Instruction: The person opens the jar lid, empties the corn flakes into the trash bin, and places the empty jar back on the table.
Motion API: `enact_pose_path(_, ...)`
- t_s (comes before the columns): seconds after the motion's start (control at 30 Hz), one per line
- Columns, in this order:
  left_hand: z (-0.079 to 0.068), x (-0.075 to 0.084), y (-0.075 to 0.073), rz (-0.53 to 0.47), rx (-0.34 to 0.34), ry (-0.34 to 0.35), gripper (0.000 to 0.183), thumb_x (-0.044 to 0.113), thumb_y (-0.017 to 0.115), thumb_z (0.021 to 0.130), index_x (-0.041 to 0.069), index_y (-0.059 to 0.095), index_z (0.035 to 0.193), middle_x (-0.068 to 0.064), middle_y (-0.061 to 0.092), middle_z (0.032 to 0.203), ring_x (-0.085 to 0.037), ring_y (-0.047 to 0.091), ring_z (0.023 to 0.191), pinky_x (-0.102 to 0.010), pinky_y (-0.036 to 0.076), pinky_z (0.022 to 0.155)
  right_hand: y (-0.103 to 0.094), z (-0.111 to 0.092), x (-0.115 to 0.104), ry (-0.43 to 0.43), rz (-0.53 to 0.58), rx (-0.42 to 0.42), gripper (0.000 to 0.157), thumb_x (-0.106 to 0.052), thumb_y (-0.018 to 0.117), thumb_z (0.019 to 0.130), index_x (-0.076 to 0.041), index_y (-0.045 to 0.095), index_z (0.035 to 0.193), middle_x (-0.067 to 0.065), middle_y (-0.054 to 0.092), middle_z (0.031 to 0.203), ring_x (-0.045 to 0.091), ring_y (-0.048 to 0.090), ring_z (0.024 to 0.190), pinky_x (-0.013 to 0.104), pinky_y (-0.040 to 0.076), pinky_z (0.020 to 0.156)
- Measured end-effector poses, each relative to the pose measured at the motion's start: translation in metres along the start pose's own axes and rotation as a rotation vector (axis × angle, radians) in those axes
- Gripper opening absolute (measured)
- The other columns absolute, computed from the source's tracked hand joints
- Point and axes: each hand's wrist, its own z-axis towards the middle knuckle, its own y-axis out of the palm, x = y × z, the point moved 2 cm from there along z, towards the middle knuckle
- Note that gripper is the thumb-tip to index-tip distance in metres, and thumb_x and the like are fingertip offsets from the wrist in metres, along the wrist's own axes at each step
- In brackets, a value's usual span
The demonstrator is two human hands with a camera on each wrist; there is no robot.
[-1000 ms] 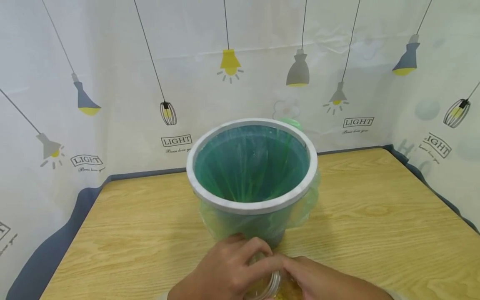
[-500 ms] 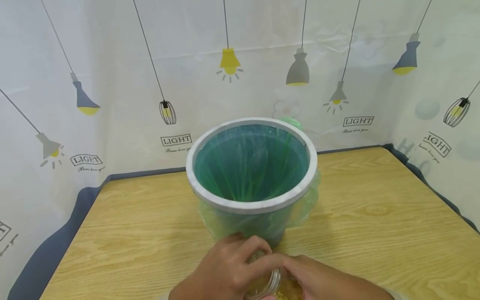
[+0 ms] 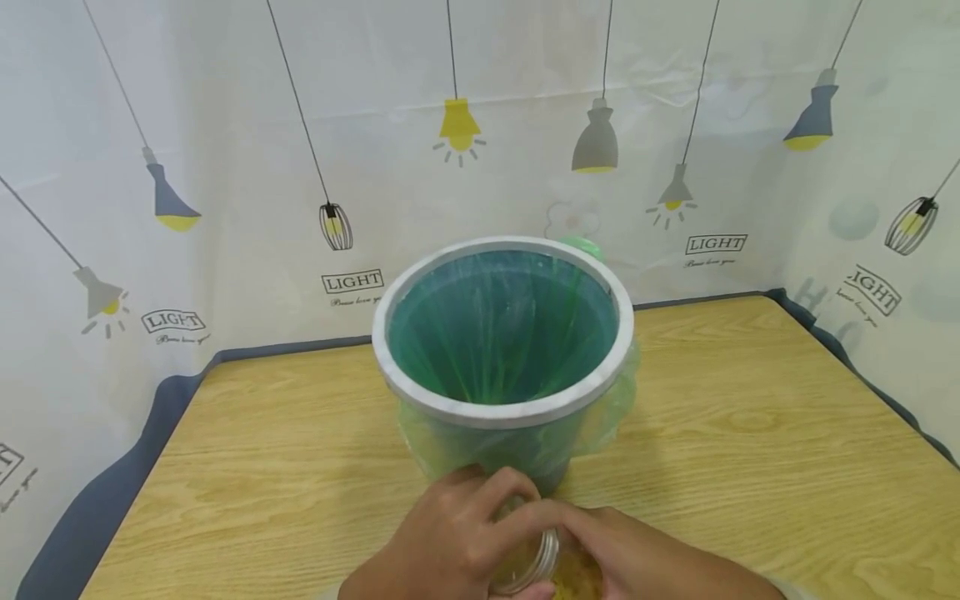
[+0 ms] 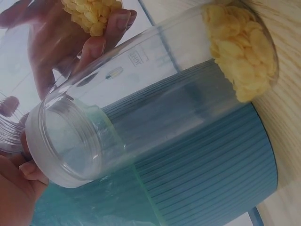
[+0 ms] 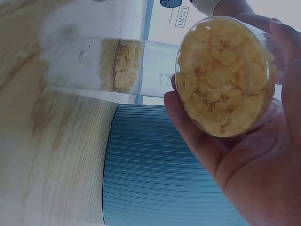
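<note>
In the head view my left hand curls over the neck of a tall clear plastic jar. That jar stands on the table close to the bin, with a layer of yellow flakes at its base. My right hand grips a second clear jar, tilted, with its threaded mouth at my left hand. The right wrist view looks at this jar's base, covered in yellow flakes. The fingers partly hide both jars in the head view.
A blue ribbed bin with a white rim and a green liner bag stands on the wood-grain table, right beyond my hands. A curtain printed with lamps hangs behind the table and along its sides.
Both hands keep nearly the same place and grip. The mouth of the tilted jar has shifted very slightly upward in the head view. The bin has not moved.
</note>
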Motion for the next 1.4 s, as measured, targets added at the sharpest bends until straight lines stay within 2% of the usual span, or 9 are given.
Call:
enact_pose_path(0.4,0.000,0.000,0.000,0.012,0.003,0.001,0.039,0.042,0.059,0.083,0.025,0.057,0.118,0.009,0.052,0.094,0.001,0.042,0.067,-0.011,0.036,0.064,0.001,0.000,0.001,-0.054,-0.034,0.015,0.061,-0.023,0.063,0.086,-0.028,0.031,0.138,-0.006,0.049,0.134,0.012,0.053,0.117,0.020,0.044,0.093)
enact_pose_path(0.57,0.000,0.000,0.000,0.017,0.007,0.002,0.038,0.042,0.058,0.084,0.025,0.058,0.118,0.009,0.051,0.092,0.001,0.041,0.066,-0.011,0.036,0.064,0.001,-0.001,-0.004,-0.036,-0.037,0.020,0.062,-0.024,0.064,0.085,-0.028,0.032,0.138,-0.007,0.049,0.133,0.012,0.053,0.117,0.021,0.043,0.094)
enact_pose_path(0.77,0.001,0.000,0.000,0.019,-0.009,-0.011,0.037,0.042,0.058,0.084,0.025,0.058,0.117,0.010,0.051,0.093,0.001,0.042,0.067,-0.011,0.036,0.063,0.002,-0.004,-0.015,0.024,-0.015,0.016,0.063,-0.026,0.065,0.085,-0.031,0.032,0.138,-0.008,0.046,0.135,0.013,0.049,0.120,0.021,0.040,0.097)
enact_pose_path(0.93,0.001,0.000,0.000,0.013,-0.010,-0.012,0.038,0.041,0.060,0.082,0.025,0.058,0.116,0.010,0.051,0.093,0.001,0.042,0.068,-0.010,0.036,0.064,0.002,-0.005,-0.019,0.027,-0.051,0.029,0.064,-0.027,0.066,0.084,-0.032,0.032,0.138,-0.010,0.046,0.135,0.011,0.049,0.119,0.021,0.040,0.097)
enact_pose_path(1.1,0.001,0.001,0.000,0.012,-0.004,-0.013,0.037,0.041,0.059,0.083,0.024,0.058,0.115,0.010,0.052,0.092,0.001,0.042,0.067,-0.010,0.036,0.063,0.003,-0.004,-0.016,0.034,-0.008,0.020,0.061,-0.026,0.065,0.085,-0.031,0.034,0.137,-0.008,0.047,0.134,0.013,0.051,0.118,0.021,0.041,0.096)
enact_pose_path(1.17,0.001,0.001,0.000,0.019,0.004,-0.014,0.036,0.041,0.059,0.083,0.024,0.058,0.114,0.009,0.052,0.092,0.001,0.042,0.066,-0.010,0.036,0.062,0.002,-0.003,-0.011,0.036,-0.045,0.042,0.060,-0.028,0.064,0.085,-0.032,0.034,0.137,-0.010,0.047,0.134,0.012,0.051,0.117,0.020,0.041,0.095)
enact_pose_path(1.33,0.001,0.000,0.001,0.007,0.006,-0.054,0.035,0.041,0.059,0.083,0.023,0.058,0.113,0.009,0.054,0.091,0.002,0.042,0.065,-0.009,0.037,0.063,-0.001,0.001,0.000,-0.013,-0.257,0.131,0.066,-0.034,0.067,0.081,-0.036,0.031,0.137,-0.015,0.048,0.132,0.006,0.050,0.115,0.019,0.040,0.095)
enact_pose_path(1.4,0.001,0.000,0.001,0.004,0.004,-0.047,0.036,0.043,0.059,0.083,0.023,0.058,0.113,0.009,0.054,0.092,0.002,0.043,0.065,-0.009,0.038,0.063,-0.002,0.001,0.001,-0.028,-0.286,0.139,0.069,-0.034,0.068,0.081,-0.036,0.031,0.138,-0.015,0.048,0.132,0.005,0.050,0.115,0.020,0.040,0.095)
